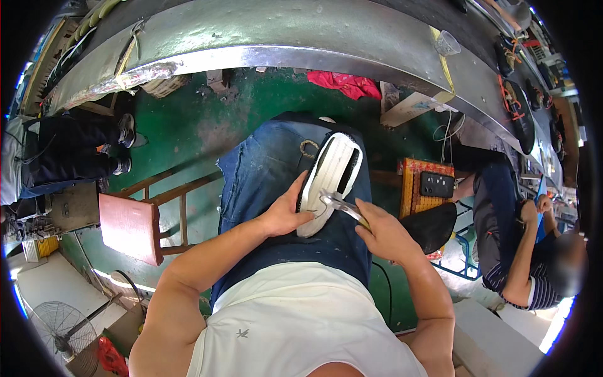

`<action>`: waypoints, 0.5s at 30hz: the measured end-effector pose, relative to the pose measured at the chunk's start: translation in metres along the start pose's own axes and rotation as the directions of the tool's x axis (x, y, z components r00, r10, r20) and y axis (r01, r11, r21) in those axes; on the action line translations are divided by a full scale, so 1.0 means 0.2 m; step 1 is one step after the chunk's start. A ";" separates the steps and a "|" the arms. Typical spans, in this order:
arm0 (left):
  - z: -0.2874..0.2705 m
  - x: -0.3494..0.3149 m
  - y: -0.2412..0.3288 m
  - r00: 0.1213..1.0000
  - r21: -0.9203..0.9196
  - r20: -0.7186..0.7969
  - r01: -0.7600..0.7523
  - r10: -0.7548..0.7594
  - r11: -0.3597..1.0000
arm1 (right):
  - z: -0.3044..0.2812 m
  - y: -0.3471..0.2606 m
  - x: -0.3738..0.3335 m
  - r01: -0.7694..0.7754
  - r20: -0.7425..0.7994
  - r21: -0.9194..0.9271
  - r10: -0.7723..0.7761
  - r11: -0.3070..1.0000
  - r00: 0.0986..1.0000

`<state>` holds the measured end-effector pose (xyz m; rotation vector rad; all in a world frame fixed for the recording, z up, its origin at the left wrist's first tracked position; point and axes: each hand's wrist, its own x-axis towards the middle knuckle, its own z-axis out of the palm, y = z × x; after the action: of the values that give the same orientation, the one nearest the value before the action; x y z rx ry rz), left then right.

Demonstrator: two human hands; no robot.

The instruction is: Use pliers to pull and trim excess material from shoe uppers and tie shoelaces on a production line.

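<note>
A shoe (328,168) rests sole side up on my lap, over blue denim (257,154). Its underside is white, and its black upper shows along the edges. My left hand (287,212) grips the shoe's left side near the lower end, with the thumb over the white underside. In my right hand (383,234) is a pair of metal pliers (342,206), fingers wrapped round the handles. Their jaws are at the underside, near the tip of my left thumb. Whether they pinch any material is too small to tell.
A long metal-topped bench (251,58) runs across the front. A stool with a brown seat (129,227) stands left, and another person's legs (81,147) beyond it. At right are a phone (436,185) on a woven seat and a seated person (499,220). A fan (59,333) is lower left.
</note>
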<state>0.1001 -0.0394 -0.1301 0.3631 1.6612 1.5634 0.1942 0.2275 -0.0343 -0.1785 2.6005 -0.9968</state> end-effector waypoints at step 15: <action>0.09 0.21 -0.02 0.806 -0.552 -0.419 0.139 -0.418 0.822 | 0.20 -0.14 0.18 0.018 0.058 -0.170 -0.009 0.985 0.998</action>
<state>0.0880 0.0011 -0.1476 -0.6309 1.5097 1.8719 0.1753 0.1729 -0.0534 -0.2638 2.6340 -0.7613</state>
